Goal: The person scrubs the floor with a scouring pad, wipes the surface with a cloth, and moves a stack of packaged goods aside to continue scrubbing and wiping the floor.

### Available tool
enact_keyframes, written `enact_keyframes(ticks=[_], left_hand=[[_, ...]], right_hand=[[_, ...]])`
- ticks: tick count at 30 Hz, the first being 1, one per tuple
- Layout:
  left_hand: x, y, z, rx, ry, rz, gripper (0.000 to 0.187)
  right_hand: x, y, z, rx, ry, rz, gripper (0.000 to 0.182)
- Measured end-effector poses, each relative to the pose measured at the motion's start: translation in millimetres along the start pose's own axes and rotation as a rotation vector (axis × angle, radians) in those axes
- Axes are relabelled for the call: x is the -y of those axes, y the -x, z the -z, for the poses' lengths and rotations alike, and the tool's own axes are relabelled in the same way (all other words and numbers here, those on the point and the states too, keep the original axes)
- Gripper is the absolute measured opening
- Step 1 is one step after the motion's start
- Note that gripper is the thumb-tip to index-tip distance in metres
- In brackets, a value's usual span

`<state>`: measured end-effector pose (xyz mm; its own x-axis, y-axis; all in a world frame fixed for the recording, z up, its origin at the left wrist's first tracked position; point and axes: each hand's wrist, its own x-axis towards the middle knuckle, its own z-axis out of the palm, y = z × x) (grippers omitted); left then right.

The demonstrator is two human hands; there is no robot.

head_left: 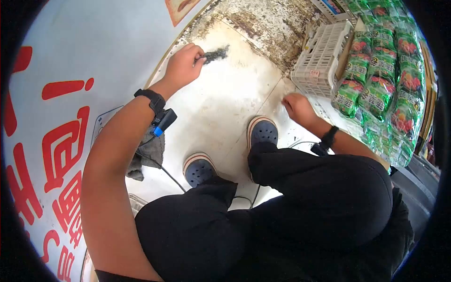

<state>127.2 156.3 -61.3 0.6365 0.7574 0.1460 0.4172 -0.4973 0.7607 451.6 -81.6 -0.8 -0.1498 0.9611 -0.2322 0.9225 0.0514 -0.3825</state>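
Observation:
My left hand (184, 64) reaches low over the dirty white floor (225, 89), close to the base of the white panel. Its fingers are closed around one end of a dark bristly thing (217, 54), whose exact kind I cannot make out. The other end of this thing points right, at floor level. On the right, my right hand (299, 109) is low beside the white plastic crate (315, 60), with its fingers curled in. Whether anything is inside those fingers is hidden.
A white panel (66, 42) with red lettering runs along the left. Stacked green packets (376, 70) in clear wrap stand right. A grey rag (149, 152) lies near the panel. Cables (170, 175) cross the floor beside my clogs (199, 170). Brown grime covers the far floor (268, 28).

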Motion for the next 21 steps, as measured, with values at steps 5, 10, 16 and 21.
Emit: enact_keyframes(ticks=[5,10,16,21], left_hand=[[0,-6,-19,0.020,0.264,0.199,0.011],[-5,-12,-25,0.102,0.404,0.308,0.013],[-3,-13,-23,0.091,0.458,0.308,0.014],[-16,-9,-6,0.168,0.387,0.353,0.014]], right_hand=[[1,57,7,0.426,0.056,-0.152,0.018],[-18,104,-3,1.161,0.364,-0.165,0.035],[11,19,17,0.914,0.361,-0.012,0.039],[61,-102,41,0.041,0.039,0.204,0.030]])
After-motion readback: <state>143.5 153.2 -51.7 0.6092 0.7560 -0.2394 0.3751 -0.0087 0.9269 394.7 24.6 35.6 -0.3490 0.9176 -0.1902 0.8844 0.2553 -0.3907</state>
